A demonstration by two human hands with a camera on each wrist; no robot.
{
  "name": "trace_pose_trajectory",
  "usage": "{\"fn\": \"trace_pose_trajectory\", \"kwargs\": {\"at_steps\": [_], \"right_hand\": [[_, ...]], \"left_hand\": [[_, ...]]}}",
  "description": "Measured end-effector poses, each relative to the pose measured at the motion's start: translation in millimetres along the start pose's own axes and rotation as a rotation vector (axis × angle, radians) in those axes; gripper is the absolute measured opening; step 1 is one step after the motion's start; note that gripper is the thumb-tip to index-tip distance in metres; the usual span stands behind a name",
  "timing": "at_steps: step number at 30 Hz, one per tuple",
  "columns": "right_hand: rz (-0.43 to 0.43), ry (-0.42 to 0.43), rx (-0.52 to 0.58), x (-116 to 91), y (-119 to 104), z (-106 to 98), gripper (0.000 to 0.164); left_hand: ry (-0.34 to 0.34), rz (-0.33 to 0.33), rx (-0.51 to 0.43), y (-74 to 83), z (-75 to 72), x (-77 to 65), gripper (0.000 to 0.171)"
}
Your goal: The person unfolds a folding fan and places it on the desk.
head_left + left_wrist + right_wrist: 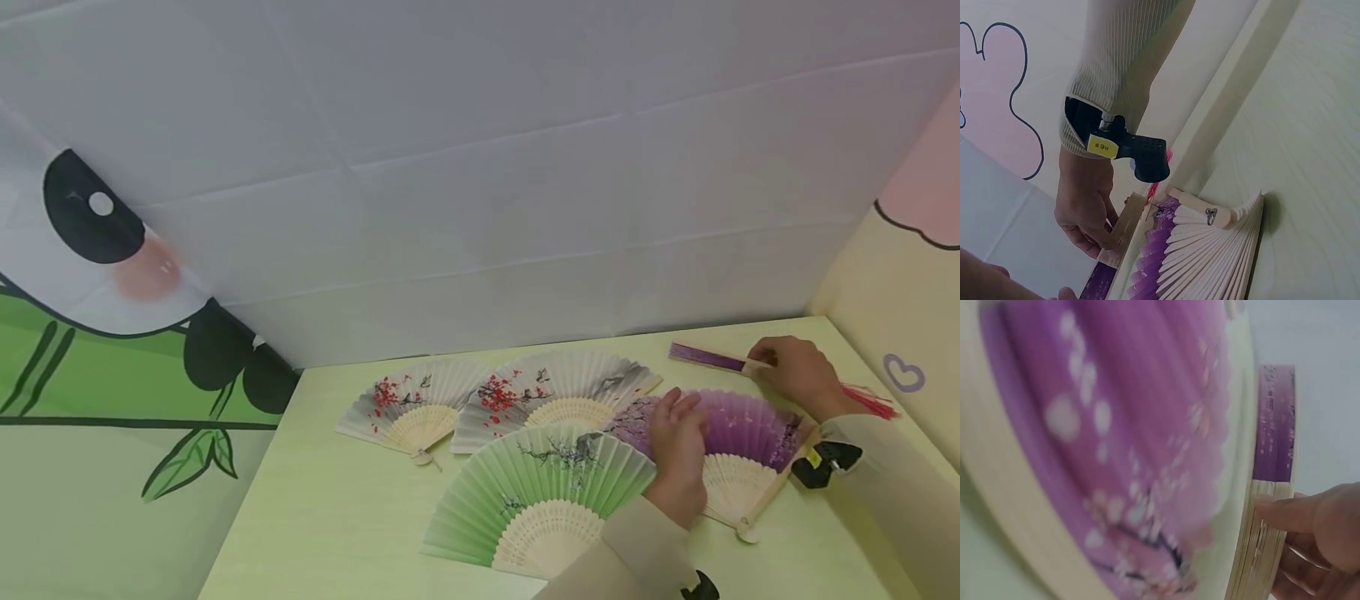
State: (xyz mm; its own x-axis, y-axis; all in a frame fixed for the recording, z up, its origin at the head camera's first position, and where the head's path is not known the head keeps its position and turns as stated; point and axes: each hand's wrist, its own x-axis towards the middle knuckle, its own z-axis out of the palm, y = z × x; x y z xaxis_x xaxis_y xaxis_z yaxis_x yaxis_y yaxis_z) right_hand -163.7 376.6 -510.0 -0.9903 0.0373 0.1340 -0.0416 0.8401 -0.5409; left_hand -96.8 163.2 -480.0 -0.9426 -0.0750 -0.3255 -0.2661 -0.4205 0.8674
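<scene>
My right hand [797,372] grips a folded purple fan [705,357] by its bamboo ribs near the back right of the table. In the right wrist view the thumb lies along the ribs of this folded fan [1274,431], the fingers behind. A red tassel [870,400] trails from behind the hand. Just in front, an open purple fan [738,425] with a blossom print is spread out. My left hand [677,454] is over its left part, fingers loosely extended and holding nothing. Close by on the left lies an open green fan [555,475], its lower edge partly hidden by the left sleeve.
Two open white-grey fans with red blossoms, one at the left [420,408] and one in the middle [558,396], lie along the back of the pale table [300,500]. A white wall covering [480,208] rises behind. A painted wall [907,333] borders the right side.
</scene>
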Motion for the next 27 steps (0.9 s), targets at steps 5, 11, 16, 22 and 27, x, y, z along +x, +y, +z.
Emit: {"fn": "trace_pose_trajectory", "kwargs": {"at_steps": [5, 11, 16, 22, 27], "right_hand": [[-0.024, 0.087, 0.020, -5.7, -22.2, 2.4, 0.015], [-0.045, 0.138, 0.075, -14.2, -59.4, -1.2, 0.016], [-0.078, 0.161, 0.111, -25.2, -86.7, -1.1, 0.017], [-0.114, 0.161, 0.146, -38.9, -112.9, -0.5, 0.016], [-0.105, 0.126, 0.186, -51.9, -127.8, 3.2, 0.016]], "left_hand": [[-0.017, 0.024, 0.026, 3.8, -0.6, 6.0, 0.049], [-0.044, 0.023, -0.033, 7.3, -0.5, 16.6, 0.056], [-0.050, 0.031, -0.022, 9.3, -3.0, 23.8, 0.047], [-0.116, 0.047, -0.023, 14.0, -11.6, 24.4, 0.038], [-0.207, 0.076, -0.058, 13.3, -24.3, 22.8, 0.028]]}}
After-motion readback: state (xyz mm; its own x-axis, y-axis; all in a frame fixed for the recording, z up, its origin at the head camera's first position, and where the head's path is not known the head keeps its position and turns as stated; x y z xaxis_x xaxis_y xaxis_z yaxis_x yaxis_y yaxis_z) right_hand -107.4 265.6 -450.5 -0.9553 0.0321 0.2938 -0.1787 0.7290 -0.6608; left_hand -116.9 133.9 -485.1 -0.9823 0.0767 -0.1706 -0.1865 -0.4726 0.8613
